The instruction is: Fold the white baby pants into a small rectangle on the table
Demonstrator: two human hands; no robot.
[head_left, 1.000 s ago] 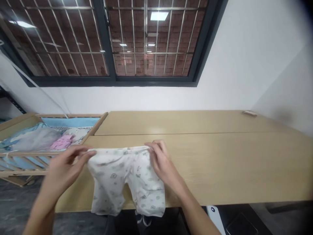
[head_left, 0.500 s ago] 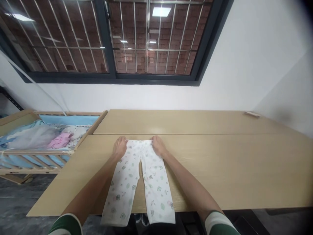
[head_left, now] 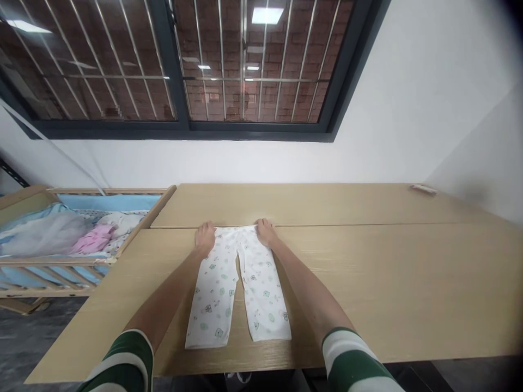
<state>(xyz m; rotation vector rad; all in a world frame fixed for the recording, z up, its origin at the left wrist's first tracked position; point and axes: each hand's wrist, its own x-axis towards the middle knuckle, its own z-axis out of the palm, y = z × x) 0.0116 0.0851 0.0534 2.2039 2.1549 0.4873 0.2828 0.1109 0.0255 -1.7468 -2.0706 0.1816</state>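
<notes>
A small pair of white printed trousers (head_left: 261, 294) lies spread on the wooden table (head_left: 376, 283), waistband at the far end and both legs toward me. My left hand (head_left: 205, 238) grips the left corner of the waistband, fingers closed on the cloth. At the opposite corner, my right hand (head_left: 265, 233) pinches the waistband in the same way. The waist is stretched between the two hands. Both leg hems rest on the tabletop, short of its near edge.
A wooden cot (head_left: 139, 234) with blue lining stands left of the table, holding rumpled bedding and a pink cloth (head_left: 93, 239). A barred window (head_left: 253, 65) is in the wall behind. A small pale object (head_left: 423, 189) lies at the table's far right.
Both hands have moved slightly away from me, drawing the trousers along. The leg hems, which hung past the near edge, now lie on the table.
</notes>
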